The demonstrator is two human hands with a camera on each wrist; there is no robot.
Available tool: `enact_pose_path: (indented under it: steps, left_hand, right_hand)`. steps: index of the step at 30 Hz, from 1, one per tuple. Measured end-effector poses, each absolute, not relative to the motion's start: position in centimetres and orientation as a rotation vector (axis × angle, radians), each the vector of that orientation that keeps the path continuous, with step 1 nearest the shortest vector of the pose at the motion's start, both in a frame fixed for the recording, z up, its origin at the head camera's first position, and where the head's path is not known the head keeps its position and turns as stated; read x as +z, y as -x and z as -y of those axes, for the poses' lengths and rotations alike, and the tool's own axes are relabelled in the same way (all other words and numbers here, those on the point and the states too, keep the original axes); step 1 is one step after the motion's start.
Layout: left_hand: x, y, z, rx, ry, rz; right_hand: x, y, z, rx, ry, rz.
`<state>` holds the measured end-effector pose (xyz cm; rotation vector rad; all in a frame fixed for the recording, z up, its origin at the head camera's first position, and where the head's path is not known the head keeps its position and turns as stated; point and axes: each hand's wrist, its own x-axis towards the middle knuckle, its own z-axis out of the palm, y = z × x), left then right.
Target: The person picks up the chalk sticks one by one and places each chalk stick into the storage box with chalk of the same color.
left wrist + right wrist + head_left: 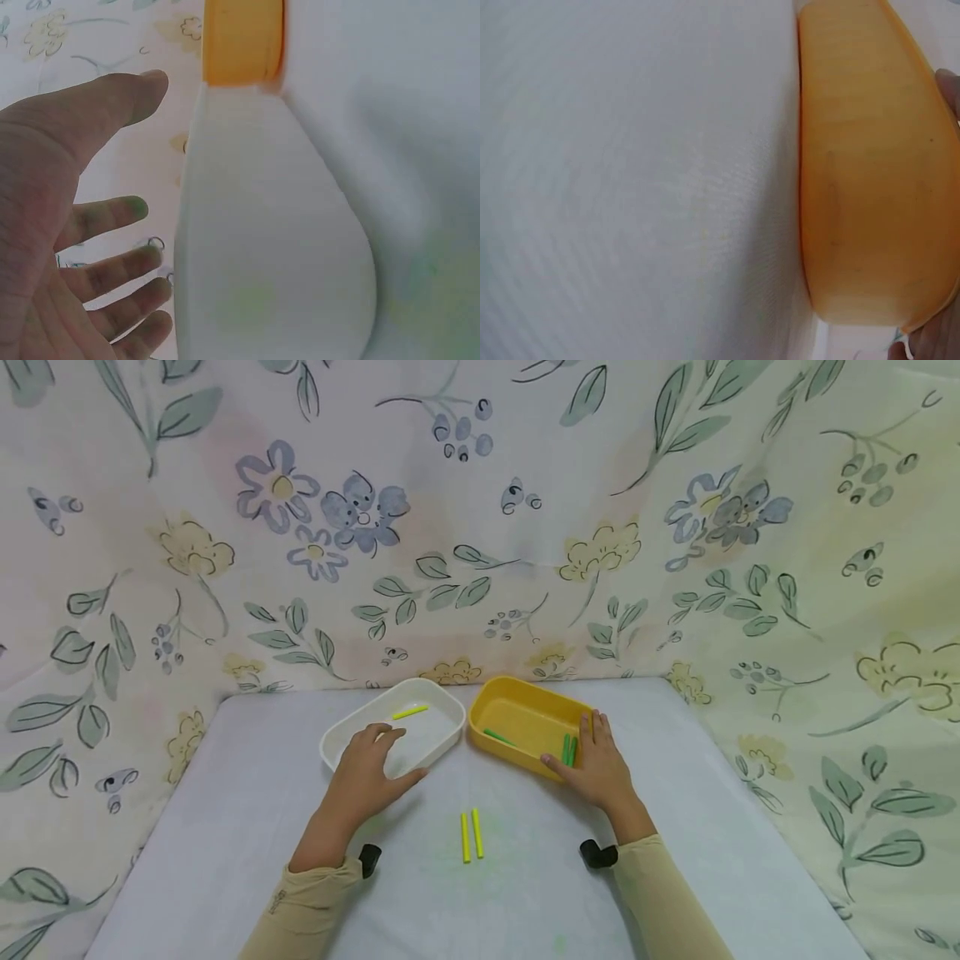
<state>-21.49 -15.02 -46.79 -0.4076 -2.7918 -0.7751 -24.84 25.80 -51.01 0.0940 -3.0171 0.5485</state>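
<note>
My left hand [371, 778] hovers over the near side of the white tray [438, 714], fingers spread and thumb apart, with nothing in its grasp. Inside that tray lies one yellow chalk stick [410, 712]. Across the right end of the yellow tray [525, 717] rests my right hand [597, 770], fingers straight and thumb at the near rim. Green chalk sticks [498, 737] lie in the yellow tray, two of them beside the right hand. Two more yellow chalk sticks [465, 838] lie side by side on the cloth between my forearms. A green smudge marks one left fingertip [136, 208].
The two trays stand close together at the back of a table covered by a white cloth [517, 902], which has faint green smears. Behind and beside the table hangs a floral curtain [450, 602]. Black wrist cameras [597, 854] sit on both sleeves.
</note>
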Motion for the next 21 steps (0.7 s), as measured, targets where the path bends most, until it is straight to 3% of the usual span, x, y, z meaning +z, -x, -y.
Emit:
enact_pose_path:
  steps: [21]
  left_hand:
    - [-49.3,20.2,17.7,-0.775,-0.007,2.706]
  right_hand:
    - [-51.2,24.9,-25.7,0.569,-0.092,3.013]
